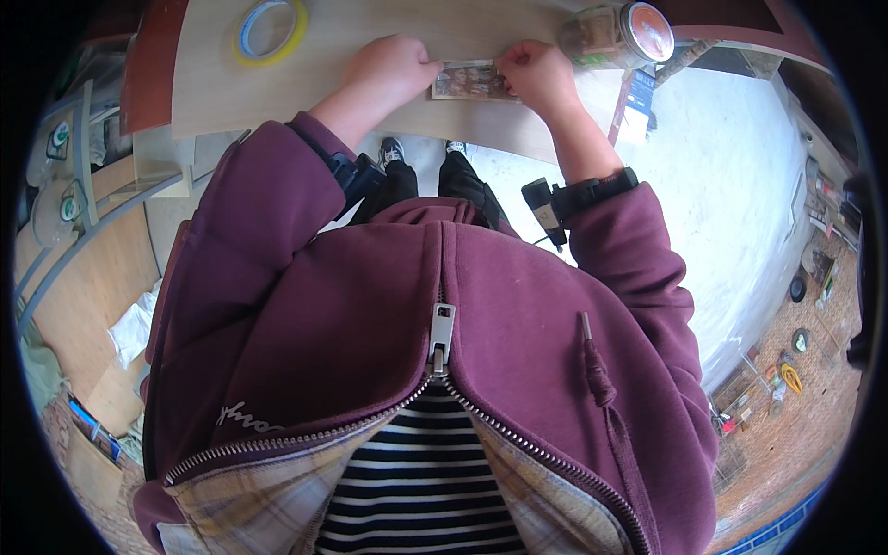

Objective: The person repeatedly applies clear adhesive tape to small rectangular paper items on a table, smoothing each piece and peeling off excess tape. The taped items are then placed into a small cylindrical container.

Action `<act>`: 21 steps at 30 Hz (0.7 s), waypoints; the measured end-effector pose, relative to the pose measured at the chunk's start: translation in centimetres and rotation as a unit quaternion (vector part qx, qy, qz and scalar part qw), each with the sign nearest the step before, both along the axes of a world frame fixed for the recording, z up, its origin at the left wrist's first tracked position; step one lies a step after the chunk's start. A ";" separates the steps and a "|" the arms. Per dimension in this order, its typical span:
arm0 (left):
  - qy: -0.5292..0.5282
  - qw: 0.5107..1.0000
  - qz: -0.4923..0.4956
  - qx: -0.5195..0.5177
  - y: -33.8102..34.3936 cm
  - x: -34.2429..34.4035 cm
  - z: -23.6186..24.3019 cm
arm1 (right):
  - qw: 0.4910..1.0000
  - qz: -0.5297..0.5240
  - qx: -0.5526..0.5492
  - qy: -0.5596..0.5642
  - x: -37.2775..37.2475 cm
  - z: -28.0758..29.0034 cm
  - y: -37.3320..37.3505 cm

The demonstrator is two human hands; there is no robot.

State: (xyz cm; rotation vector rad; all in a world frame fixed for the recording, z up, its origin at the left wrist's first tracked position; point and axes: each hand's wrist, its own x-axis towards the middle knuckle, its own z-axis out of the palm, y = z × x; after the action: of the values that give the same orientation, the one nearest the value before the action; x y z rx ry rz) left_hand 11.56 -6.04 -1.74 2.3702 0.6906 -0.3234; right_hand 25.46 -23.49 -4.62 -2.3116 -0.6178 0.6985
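Observation:
A small flat rectangular piece with a brownish printed picture (470,81) lies at the table's near edge, between my two hands. My left hand (393,67) is closed, with thumb and fingertips pinched at its upper left corner. At the other end my right hand (539,78) also pinches, its curled fingers covering the upper right corner. A pale strip runs along the piece's far edge; whether it is tape or a border I cannot tell. Left of my hands, a roll of yellow tape (298,35) lies flat on the light wooden table (240,100).
Close by my right hand, a clear jar (592,39) with a round lid lies on its side. A blue-and-white box (637,104) stands beyond the table's right edge. Shelving (88,166) is at the left. Several loose items lie about the floor at far right.

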 end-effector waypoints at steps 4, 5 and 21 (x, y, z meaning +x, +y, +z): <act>0.022 1.000 -0.006 0.019 -0.3 0.1 0.5 | 1.000 0.010 -0.017 -0.021 0.0 0.2 0.3; 0.025 0.999 -0.003 0.021 -0.4 0.2 0.6 | 0.999 0.018 -0.023 -0.024 -0.1 0.3 0.4; 0.045 0.999 -0.001 0.014 -0.3 0.6 0.9 | 1.000 -0.004 -0.005 0.012 0.1 0.3 0.2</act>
State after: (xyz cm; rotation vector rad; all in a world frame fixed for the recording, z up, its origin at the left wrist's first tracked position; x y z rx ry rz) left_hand 12.15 -6.35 -0.88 2.3944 0.7383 -0.4272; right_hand 25.54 -23.29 -4.28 -2.3103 -0.5959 0.7260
